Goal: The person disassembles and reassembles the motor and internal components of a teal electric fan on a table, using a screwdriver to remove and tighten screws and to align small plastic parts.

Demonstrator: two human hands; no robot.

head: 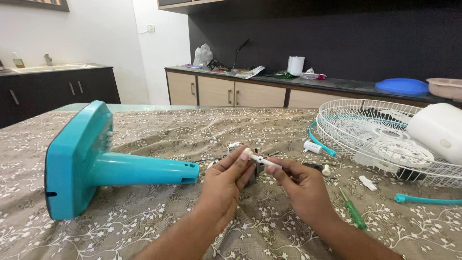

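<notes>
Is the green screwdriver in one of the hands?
No, the green screwdriver lies on the tablecloth beside the right hand.

Surface (144, 231): covered by a brown cloth with white floral print, rumpled toward the middle. Lying on it: teal fan stand (96, 163), tipped on its side at left, tube pointing right; white wire fan guard (380, 139) at right, holding white fan parts; green-handled screwdriver (353, 212) at near right; small white cylinder (313, 147) beside the guard; small white clip (368, 183); teal ring piece (426, 200) at far right.
</notes>
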